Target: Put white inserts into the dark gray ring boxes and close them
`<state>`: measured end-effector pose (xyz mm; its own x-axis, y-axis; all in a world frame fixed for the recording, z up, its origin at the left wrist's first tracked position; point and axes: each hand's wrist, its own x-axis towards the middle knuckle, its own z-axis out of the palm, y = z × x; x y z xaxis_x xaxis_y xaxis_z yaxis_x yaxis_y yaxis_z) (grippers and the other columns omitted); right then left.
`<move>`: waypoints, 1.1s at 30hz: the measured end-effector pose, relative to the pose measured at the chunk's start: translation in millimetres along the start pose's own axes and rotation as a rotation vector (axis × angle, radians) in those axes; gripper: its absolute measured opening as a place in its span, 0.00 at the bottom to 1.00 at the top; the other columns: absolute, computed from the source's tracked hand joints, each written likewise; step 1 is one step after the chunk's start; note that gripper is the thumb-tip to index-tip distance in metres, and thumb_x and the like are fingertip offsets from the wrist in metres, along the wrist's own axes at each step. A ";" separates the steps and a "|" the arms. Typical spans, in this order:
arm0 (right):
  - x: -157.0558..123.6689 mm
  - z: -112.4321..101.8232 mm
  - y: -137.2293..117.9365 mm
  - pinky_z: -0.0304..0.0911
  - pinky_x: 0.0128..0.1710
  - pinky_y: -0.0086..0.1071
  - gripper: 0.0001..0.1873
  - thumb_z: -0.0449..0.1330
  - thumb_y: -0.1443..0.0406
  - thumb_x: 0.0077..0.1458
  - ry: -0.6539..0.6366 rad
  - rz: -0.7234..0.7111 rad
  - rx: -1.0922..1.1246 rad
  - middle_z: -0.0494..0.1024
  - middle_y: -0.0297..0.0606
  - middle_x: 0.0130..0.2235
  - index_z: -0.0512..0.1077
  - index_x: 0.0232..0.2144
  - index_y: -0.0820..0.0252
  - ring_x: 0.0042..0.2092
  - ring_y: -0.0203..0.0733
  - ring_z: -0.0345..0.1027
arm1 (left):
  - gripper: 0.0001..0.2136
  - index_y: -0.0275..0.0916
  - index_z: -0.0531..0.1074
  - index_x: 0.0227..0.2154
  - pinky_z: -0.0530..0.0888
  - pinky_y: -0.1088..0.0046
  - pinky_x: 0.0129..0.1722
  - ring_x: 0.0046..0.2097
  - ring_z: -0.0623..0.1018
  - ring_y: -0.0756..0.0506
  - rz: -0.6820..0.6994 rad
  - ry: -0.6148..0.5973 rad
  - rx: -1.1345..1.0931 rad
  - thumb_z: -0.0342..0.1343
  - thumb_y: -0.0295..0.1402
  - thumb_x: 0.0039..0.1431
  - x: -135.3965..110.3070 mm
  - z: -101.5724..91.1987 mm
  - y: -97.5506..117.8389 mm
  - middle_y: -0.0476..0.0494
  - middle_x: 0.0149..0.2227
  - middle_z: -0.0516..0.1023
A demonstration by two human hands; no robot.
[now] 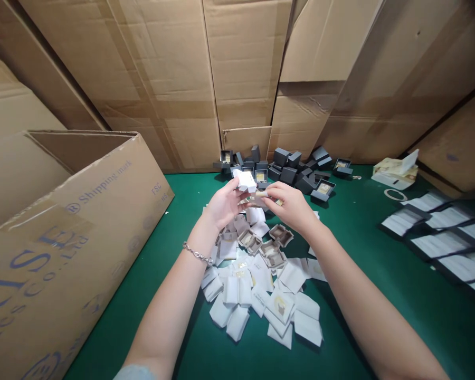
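Note:
My left hand (pixel 224 203) holds a small white paper-wrapped piece (pixel 244 181) up in its fingertips. My right hand (pixel 288 207) comes in from the other side, pinching a small beige roll (pixel 262 194) whose far end sits close to the white piece. Below both hands lies a loose heap of white paper sleeves and cards (pixel 253 295). Several open beige box inserts (pixel 272 255) rest on it. Behind my hands, dark grey small boxes (pixel 288 169) stand in a cluster, some open with pale inside pads.
A green work mat (pixel 380 316) covers the surface. A large cardboard carton (pixel 83 221) lies at the left, and cardboard sheets (pixel 245 63) line the back. Rows of dark trays with white cards (pixel 439 232) sit at the right, beyond a paper bundle (pixel 395 171) and a tape ring (pixel 395 195).

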<state>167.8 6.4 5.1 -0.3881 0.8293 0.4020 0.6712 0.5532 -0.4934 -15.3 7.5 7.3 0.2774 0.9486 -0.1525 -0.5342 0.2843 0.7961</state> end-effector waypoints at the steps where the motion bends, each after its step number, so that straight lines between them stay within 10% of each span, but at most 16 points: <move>1: 0.2 0.0 0.3 0.58 0.36 0.29 0.12 0.52 0.63 0.58 -0.018 0.003 -0.020 0.74 0.40 0.38 0.74 0.29 0.59 0.37 0.38 0.67 | 0.12 0.38 0.72 0.35 0.72 0.73 0.34 0.35 0.75 0.49 0.021 0.014 -0.011 0.57 0.42 0.55 0.7 -1.2 0.2 0.45 0.34 0.76; 10: 2.0 -4.8 18.1 0.56 0.33 0.29 0.13 0.51 0.65 0.55 -0.280 0.188 -0.136 0.73 0.38 0.29 0.70 0.22 0.59 0.33 0.39 0.65 | 0.09 0.36 0.70 0.32 0.72 0.75 0.39 0.36 0.76 0.51 0.212 0.091 0.073 0.61 0.35 0.51 4.0 -5.4 0.3 0.48 0.32 0.74; 16: 1.1 16.5 37.2 0.60 0.42 0.30 0.13 0.53 0.64 0.55 -0.288 0.341 -0.050 0.77 0.43 0.38 0.76 0.27 0.61 0.43 0.43 0.68 | 0.12 0.38 0.65 0.33 0.67 0.79 0.28 0.31 0.74 0.54 0.215 0.191 0.183 0.61 0.35 0.51 4.2 -1.9 -1.7 0.50 0.31 0.72; 33: 3.8 24.3 35.7 0.61 0.29 0.30 0.19 0.52 0.55 0.50 -0.134 0.513 0.273 0.74 0.38 0.24 0.77 0.28 0.63 0.27 0.39 0.66 | 0.12 0.42 0.57 0.30 0.63 0.81 0.24 0.33 0.76 0.51 0.168 0.255 0.153 0.56 0.37 0.55 9.5 -9.3 -2.0 0.50 0.31 0.72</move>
<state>174.9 31.2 -29.7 -0.1455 0.9889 -0.0317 0.6142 0.0652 -0.7864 -19.0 17.3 -1.2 -0.0233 0.9901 -0.1383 -0.4240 0.1155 0.8983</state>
